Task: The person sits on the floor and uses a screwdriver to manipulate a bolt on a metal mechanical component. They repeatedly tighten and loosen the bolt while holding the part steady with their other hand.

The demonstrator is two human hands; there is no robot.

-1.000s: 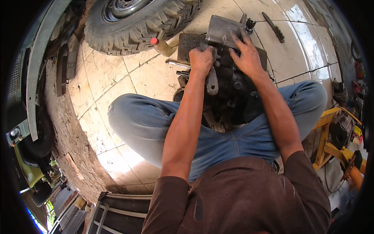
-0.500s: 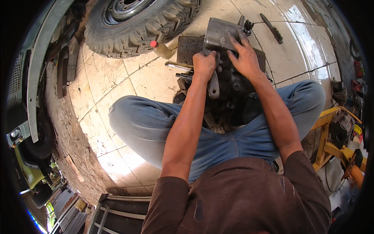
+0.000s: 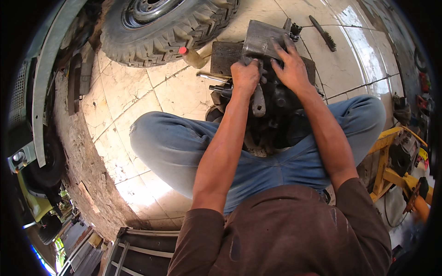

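My left hand (image 3: 246, 77) is closed around a grey metal wrench (image 3: 258, 105); its handle end, with a hole in it, points toward me and its head is hidden. Above that fist stands a grey box-shaped metal part (image 3: 258, 39), touching it. My right hand (image 3: 292, 66) lies on the right side of this part with its fingers spread. Beneath both hands sits a dark, greasy machine assembly (image 3: 278, 99), between my bent legs. A dark flat block (image 3: 224, 57) shows to the left of the box-shaped part.
A bottle with a red cap (image 3: 192, 58) stands left of the assembly, by a large tyre (image 3: 170, 39). Rod-like tools (image 3: 212, 77) lie near my left wrist. A wire brush (image 3: 322, 33) rests on the tiles at far right. A yellow metal frame (image 3: 384, 161) is at right.
The wrench's handle end has swung slightly to the right, with my left hand shifting along with it. My right hand stays on the box-shaped part.
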